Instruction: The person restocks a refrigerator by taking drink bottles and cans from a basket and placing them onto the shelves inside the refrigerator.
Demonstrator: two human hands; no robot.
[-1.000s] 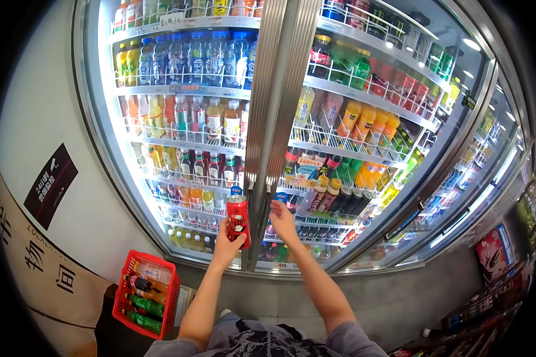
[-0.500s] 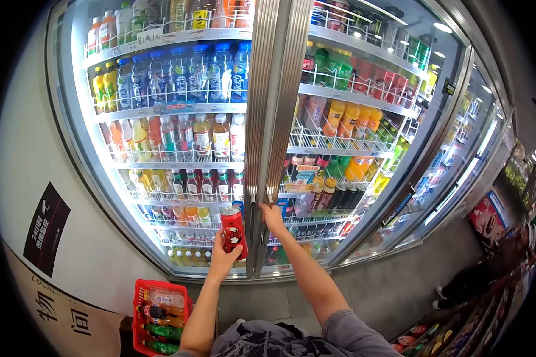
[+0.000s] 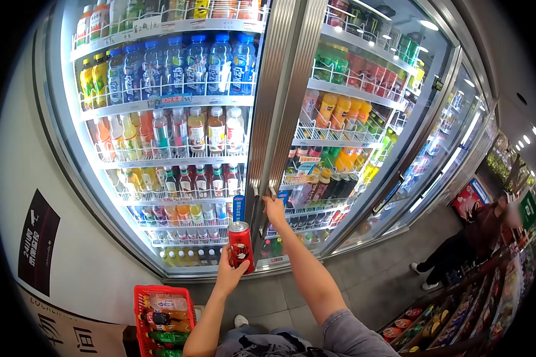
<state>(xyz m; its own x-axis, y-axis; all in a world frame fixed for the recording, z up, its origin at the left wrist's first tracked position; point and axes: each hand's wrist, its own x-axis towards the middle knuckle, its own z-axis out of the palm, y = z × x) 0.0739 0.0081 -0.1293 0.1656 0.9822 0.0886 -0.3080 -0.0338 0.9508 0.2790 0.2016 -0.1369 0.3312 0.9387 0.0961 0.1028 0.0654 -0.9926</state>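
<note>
A red can (image 3: 240, 247) with a silver top is upright in my left hand (image 3: 231, 271), whose fingers wrap round its lower part. My right hand (image 3: 274, 209) is at the handle (image 3: 272, 191) of the right fridge door, fingers curled against it. Both glass doors look closed, their metal frames side by side. Behind the left door, bottles stand on several shelves (image 3: 161, 102); behind the right one are bottles and cans (image 3: 339, 113).
A red basket (image 3: 138, 309) holding several bottles is at the lower left, beside a white wall (image 3: 47, 154). Another person (image 3: 479, 229) stands at the right near snack shelves (image 3: 458, 315). More fridge doors (image 3: 441, 154) extend to the right.
My right hand has gone from raised beside the handle to curled on it. My left hand has lowered slightly with the can. The other person now shows more fully at the right.
</note>
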